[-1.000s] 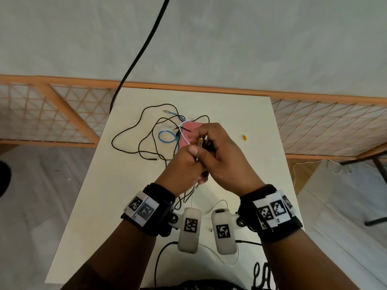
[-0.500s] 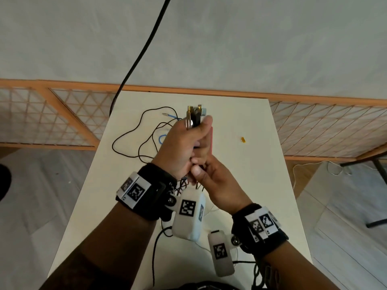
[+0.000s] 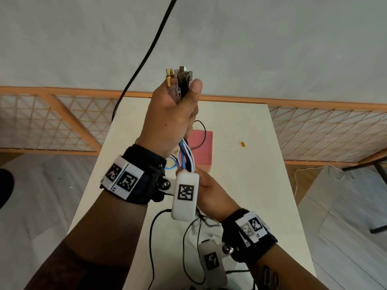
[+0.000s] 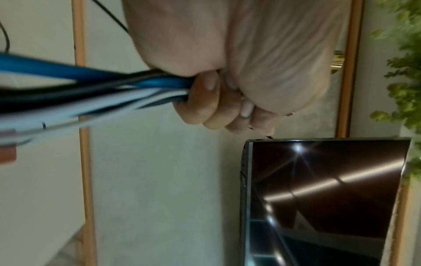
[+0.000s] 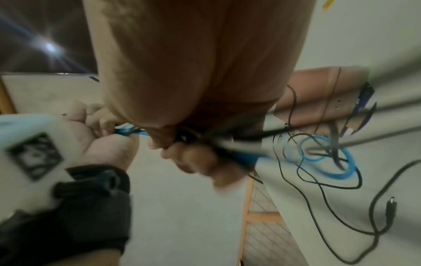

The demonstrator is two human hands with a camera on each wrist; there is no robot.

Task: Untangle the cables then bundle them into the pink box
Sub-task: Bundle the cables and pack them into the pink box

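My left hand (image 3: 173, 114) is raised above the white table (image 3: 247, 185) and grips a bundle of blue, white and black cables (image 3: 186, 155). Their connector ends (image 3: 178, 78) stick up out of the fist. In the left wrist view its fingers (image 4: 216, 100) curl round the cables (image 4: 91, 90). Lower down, my right hand (image 3: 209, 185) grips the same strands (image 5: 239, 149), partly hidden behind the left wrist camera. The pink box (image 3: 202, 147) stands on the table behind the hanging cables. A blue loop (image 5: 325, 162) and thin black cable (image 5: 318, 189) still lie on the table.
A small yellow piece (image 3: 243, 144) lies right of the box. A thick black cable (image 3: 146, 57) hangs down from above at the table's far left corner. A wooden lattice fence (image 3: 62, 122) runs behind the table. A dark screen (image 4: 318, 198) and a plant (image 4: 405, 72) show in the left wrist view.
My left hand has risen well above the table with the connector ends. My right hand has slid down the strands toward me, and the cables now hang stretched between the hands.
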